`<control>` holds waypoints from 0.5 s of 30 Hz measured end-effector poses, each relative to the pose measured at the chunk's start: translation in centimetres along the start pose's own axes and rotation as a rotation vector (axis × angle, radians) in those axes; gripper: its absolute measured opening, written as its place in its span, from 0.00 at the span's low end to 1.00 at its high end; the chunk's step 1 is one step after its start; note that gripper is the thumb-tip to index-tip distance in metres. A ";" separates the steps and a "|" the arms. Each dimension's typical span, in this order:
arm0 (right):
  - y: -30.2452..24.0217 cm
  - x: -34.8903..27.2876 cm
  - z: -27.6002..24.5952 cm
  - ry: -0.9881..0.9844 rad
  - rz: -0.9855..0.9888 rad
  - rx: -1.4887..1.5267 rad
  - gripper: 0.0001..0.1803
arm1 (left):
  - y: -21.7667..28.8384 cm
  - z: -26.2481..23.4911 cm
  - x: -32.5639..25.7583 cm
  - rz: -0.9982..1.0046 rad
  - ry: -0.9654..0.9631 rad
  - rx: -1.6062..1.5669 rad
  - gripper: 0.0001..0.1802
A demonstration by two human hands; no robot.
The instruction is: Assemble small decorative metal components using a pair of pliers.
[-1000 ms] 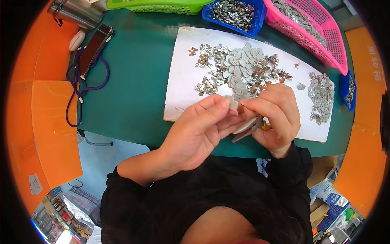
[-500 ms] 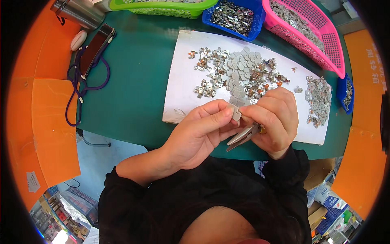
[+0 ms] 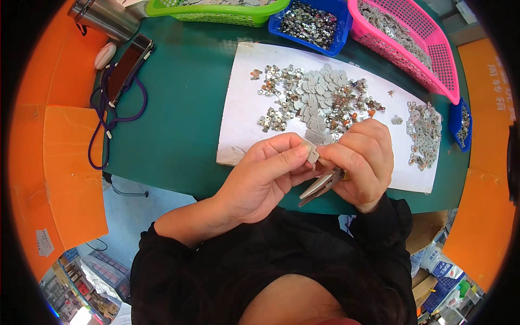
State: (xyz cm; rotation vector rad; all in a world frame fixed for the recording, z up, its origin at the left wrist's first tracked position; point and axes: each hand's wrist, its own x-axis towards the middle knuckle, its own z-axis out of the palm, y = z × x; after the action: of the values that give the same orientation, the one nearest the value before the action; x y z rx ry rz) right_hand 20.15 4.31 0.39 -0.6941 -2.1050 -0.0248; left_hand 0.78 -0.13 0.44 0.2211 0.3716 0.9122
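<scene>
Now the left hand (image 3: 271, 176) pinches a grey plate (image 3: 313, 156).

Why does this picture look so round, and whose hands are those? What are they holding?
There's no robot here! A person wears a camera on their head. Its wide fisheye lens looks down and bends straight edges. The bare hands are that person's own: the left hand pinches a small grey piece, and the right hand holds pliers. On the green table lies a white board with heaps of little metal parts. Beyond it are a green basket, a blue tray and a pink basket.
</scene>
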 end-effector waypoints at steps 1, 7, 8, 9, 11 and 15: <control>0.0 0.0 0.2 0.013 0.010 0.015 0.18 | 0.0 0.0 0.0 0.001 0.000 0.001 0.09; -0.1 0.5 0.3 -0.018 0.073 0.165 0.16 | -0.7 0.1 0.2 0.164 0.141 0.113 0.09; -0.2 0.5 0.2 -0.017 0.107 0.205 0.14 | -0.7 0.3 0.3 0.201 0.129 0.130 0.08; -0.2 0.5 0.2 -0.017 0.106 0.206 0.14 | -0.7 0.4 0.3 0.237 0.118 0.147 0.08; -0.4 0.6 0.2 0.004 0.156 0.213 0.12 | -0.6 0.4 0.4 0.254 0.118 0.173 0.08; -0.3 0.2 0.6 0.050 0.225 0.199 0.20 | -0.6 0.2 0.7 0.267 0.142 0.172 0.07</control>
State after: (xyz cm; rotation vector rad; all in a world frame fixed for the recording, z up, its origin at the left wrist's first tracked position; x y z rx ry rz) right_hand 19.50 4.29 0.28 -0.7961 -1.9381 0.2851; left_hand 1.64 0.06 0.26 0.3711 0.5628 1.1640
